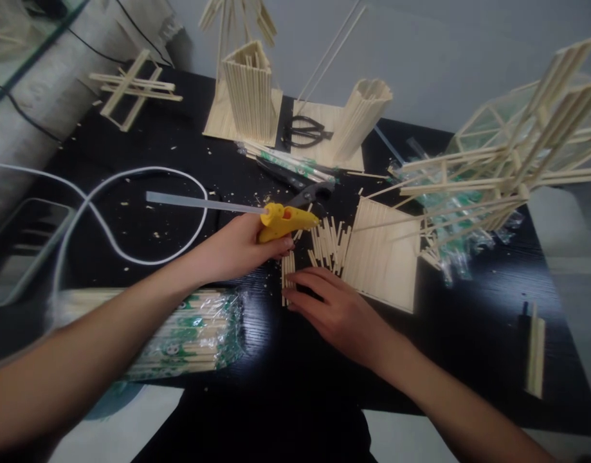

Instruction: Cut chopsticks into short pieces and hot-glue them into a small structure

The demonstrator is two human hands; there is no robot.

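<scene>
A yellow hot glue gun [280,222] is in my left hand [244,247], its nozzle pointing right. A long translucent glue stick [193,202] juts out of its back. Below the gun, a small row of short wooden sticks [285,292] lies side by side on the black table. The fingers of my right hand [341,312] are curled against this row, gripping it at its right side; the thumb is hidden. A loose pile of cut sticks [330,244] lies just beyond that hand, beside a flat panel of joined sticks [384,257].
Two hollow stick towers [249,96] [360,122] stand on bases at the back, with black-handled scissors [309,132] between them. Dark pliers [307,191] lie behind the gun. A large stick frame [507,167] fills the right. Wrapped stick packs [193,341] and a white cable [116,241] lie left.
</scene>
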